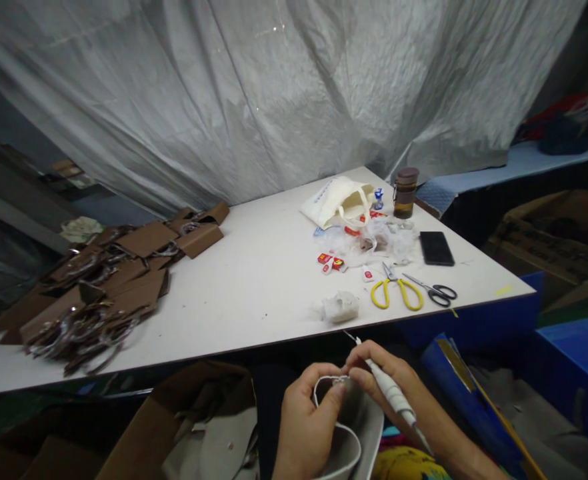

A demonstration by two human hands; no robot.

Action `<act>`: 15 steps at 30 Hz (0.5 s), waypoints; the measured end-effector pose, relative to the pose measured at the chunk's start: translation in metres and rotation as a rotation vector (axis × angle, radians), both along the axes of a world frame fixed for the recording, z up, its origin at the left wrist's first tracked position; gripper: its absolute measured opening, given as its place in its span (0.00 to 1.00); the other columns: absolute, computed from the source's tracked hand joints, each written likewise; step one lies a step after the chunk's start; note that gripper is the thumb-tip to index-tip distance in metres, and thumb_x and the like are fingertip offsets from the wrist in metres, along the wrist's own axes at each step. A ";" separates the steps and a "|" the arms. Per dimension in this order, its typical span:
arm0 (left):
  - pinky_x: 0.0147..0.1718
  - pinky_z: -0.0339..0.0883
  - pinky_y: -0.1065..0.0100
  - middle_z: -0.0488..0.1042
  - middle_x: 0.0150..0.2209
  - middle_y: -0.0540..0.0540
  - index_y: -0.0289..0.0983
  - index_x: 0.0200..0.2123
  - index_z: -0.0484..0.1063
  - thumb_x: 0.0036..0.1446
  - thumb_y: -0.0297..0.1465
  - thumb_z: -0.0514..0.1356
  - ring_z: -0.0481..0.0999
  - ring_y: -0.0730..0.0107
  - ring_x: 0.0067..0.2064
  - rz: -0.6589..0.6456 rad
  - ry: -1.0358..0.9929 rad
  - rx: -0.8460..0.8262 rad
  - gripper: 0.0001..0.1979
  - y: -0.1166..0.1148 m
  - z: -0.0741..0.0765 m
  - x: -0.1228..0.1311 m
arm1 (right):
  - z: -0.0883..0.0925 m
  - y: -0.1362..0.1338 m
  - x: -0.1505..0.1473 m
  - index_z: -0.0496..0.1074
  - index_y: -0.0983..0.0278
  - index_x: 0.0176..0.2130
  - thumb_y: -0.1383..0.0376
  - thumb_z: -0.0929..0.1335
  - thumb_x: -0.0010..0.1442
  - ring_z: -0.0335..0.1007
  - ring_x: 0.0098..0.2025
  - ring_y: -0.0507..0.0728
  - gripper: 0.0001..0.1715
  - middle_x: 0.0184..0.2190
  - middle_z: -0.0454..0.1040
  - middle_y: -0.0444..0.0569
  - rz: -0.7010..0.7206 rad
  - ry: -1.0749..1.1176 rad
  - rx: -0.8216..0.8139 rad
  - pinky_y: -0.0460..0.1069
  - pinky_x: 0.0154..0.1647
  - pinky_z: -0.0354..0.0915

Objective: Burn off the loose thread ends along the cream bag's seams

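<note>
Here the left hand [304,420] pinches white cord [328,378] at the grey piece [370,417], before the surface [249,273]; the right hand [397,373] grips a wrapped tool [393,393], fingers perhaps touching cord too.

Hands [307,423] holding white tool [392,390], grey piece [368,417]

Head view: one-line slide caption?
Left hand pinches a white-edged grey piece; right hand holds a pointed, white-wrapped tool at a white table with yellow-handled scissors.
</note>
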State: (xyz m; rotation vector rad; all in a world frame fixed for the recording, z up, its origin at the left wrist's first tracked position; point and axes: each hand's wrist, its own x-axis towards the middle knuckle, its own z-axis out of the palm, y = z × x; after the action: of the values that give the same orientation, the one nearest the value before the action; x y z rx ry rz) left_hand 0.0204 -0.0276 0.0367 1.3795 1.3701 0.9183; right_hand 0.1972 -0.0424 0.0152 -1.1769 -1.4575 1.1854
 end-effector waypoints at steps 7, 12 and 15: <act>0.32 0.65 0.70 0.76 0.29 0.50 0.38 0.48 0.74 0.52 0.35 0.71 0.72 0.67 0.30 0.034 -0.085 -0.027 0.21 -0.001 -0.008 0.000 | -0.007 0.003 -0.001 0.71 0.61 0.42 0.51 0.64 0.73 0.65 0.33 0.53 0.17 0.32 0.71 0.43 -0.023 -0.024 0.007 0.46 0.32 0.61; 0.34 0.66 0.68 0.79 0.31 0.49 0.38 0.48 0.74 0.50 0.36 0.72 0.74 0.65 0.32 0.006 -0.106 -0.048 0.22 0.002 -0.008 0.001 | -0.006 0.004 0.000 0.70 0.61 0.43 0.54 0.67 0.71 0.68 0.35 0.54 0.12 0.34 0.72 0.43 -0.020 0.012 -0.029 0.47 0.35 0.63; 0.35 0.66 0.68 0.78 0.32 0.48 0.38 0.50 0.73 0.51 0.35 0.71 0.75 0.64 0.34 -0.031 -0.114 -0.069 0.22 0.003 -0.010 0.001 | -0.004 0.006 -0.001 0.69 0.61 0.44 0.58 0.71 0.66 0.70 0.36 0.54 0.11 0.36 0.74 0.43 0.006 0.057 -0.064 0.47 0.36 0.65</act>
State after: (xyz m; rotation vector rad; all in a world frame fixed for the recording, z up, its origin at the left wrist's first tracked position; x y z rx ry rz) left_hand 0.0211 -0.0247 0.0272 1.2737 1.2794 0.9075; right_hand 0.1966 -0.0362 0.0109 -1.1734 -1.3896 1.2680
